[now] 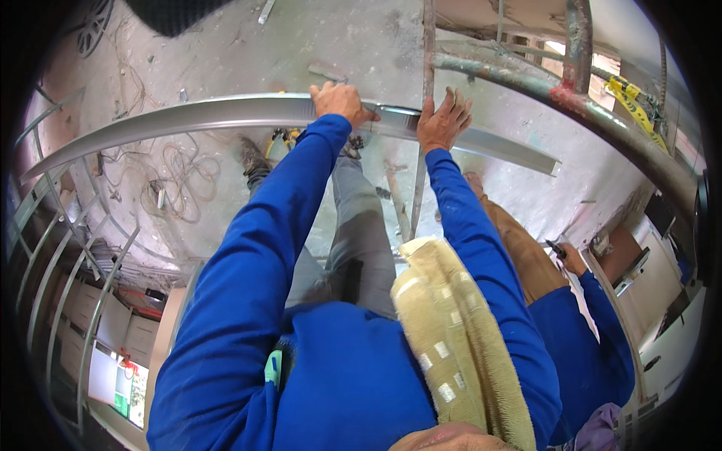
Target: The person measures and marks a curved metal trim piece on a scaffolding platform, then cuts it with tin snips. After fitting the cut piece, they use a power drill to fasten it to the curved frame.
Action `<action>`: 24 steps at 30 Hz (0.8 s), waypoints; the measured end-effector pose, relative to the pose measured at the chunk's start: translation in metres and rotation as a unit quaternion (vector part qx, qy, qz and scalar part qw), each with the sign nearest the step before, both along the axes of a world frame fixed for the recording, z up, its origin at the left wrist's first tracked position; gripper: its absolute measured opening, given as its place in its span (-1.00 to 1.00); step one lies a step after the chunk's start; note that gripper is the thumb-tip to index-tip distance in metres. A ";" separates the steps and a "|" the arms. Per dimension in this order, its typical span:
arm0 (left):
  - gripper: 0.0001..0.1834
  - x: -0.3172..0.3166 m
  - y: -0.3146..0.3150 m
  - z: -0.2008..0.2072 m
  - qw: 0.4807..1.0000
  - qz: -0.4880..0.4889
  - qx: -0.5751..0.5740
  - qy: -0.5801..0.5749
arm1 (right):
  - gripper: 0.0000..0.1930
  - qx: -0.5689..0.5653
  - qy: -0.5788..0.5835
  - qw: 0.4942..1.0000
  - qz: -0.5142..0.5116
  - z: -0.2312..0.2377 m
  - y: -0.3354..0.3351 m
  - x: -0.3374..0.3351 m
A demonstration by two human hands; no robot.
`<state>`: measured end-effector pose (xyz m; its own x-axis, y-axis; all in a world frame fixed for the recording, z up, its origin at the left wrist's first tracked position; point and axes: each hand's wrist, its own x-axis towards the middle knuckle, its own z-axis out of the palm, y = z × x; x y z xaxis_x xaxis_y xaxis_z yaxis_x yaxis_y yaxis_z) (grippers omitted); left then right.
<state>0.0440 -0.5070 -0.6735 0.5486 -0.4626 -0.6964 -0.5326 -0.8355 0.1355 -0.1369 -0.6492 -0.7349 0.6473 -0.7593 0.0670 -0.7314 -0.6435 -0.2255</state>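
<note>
A long silver metal channel crosses the upper half of the frame, from the left edge area to right of centre, and looks bowed in this wide view. The person's left hand is at the upper centre, closed over the channel, its fingers at the upper edge and its thumb stretched to the right along the metal. The right hand, just right of it, is open with fingers spread and pointing up; it overlaps the channel, though whether it presses on the metal cannot be told. A narrow upright bar runs down from the top edge, beside the right hand. Below the channel, left of centre, loops of cable lie on the concrete floor. A beige towel hangs over the person's chest in the lower centre. At upper right, a worn pipe curves across, with yellow tape near it. Metal bars stand at lower left. At lower right, a co-worker in a blue top and brown trousers holds a dark object, too small to identify.
</note>
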 end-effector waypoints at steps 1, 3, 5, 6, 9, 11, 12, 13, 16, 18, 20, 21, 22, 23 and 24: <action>-0.23 -0.001 0.001 -0.001 1.000 -0.002 0.000 0.015 | -0.39 0.012 0.009 1.000 -0.014 -0.002 0.001 -0.003; -0.24 0.001 0.002 -0.003 1.000 0.004 -0.011 0.012 | -0.39 0.031 0.015 0.998 -0.044 -0.009 -0.002 -0.002; -0.25 0.002 0.002 -0.004 1.000 0.002 -0.001 0.008 | -0.37 0.006 -0.030 0.998 -0.054 -0.015 -0.004 0.000; -0.25 0.001 0.004 -0.003 1.000 0.005 -0.004 0.007 | -0.36 -0.008 -0.043 0.998 -0.037 -0.016 -0.004 -0.001; -0.24 0.006 0.003 -0.003 1.000 0.015 -0.003 0.013 | -0.37 -0.019 -0.011 0.999 -0.049 -0.023 -0.004 0.003; -0.21 0.004 0.003 -0.004 0.999 0.024 -0.002 0.041 | -0.36 -0.025 -0.009 0.999 -0.043 -0.026 -0.003 0.001; -0.21 0.005 0.002 -0.005 0.999 0.024 -0.010 0.028 | -0.35 -0.026 -0.022 0.999 -0.043 -0.027 -0.004 0.002; -0.20 0.004 0.004 -0.007 0.999 0.023 -0.014 0.027 | -0.35 -0.034 -0.012 0.999 -0.037 -0.027 -0.003 0.002; -0.19 0.001 0.010 -0.008 0.998 0.027 -0.052 -0.002 | -0.35 -0.027 -0.005 0.999 -0.033 -0.021 -0.004 0.002; -0.11 0.000 0.015 -0.007 0.996 0.036 -0.078 0.020 | -0.36 -0.004 -0.020 0.999 -0.045 -0.010 -0.005 0.002; -0.10 0.001 0.019 -0.001 0.990 0.047 -0.132 0.003 | -0.40 -0.008 -0.054 0.998 -0.016 0.004 0.002 0.003; -0.09 -0.001 0.024 0.004 0.988 0.044 -0.149 0.005 | -0.42 -0.012 -0.065 0.998 -0.006 0.012 0.010 0.000; -0.11 -0.004 0.030 0.011 0.971 0.077 -0.223 -0.027 | -0.44 0.018 -0.090 0.996 0.016 0.022 0.021 -0.003; -0.14 -0.007 0.039 0.018 0.950 0.100 -0.289 -0.060 | -0.47 0.043 -0.121 0.991 0.040 0.030 0.035 -0.004; -0.16 -0.010 0.049 0.025 0.926 0.119 -0.348 -0.085 | -0.50 0.075 -0.157 0.983 0.063 0.036 0.051 -0.006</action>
<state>0.0336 -0.4583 -0.6488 0.7674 -0.6185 -0.1691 -0.4079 -0.6744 0.6155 -0.1427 -0.5981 -0.6984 0.7019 -0.6912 0.1720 -0.5269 -0.6664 -0.5275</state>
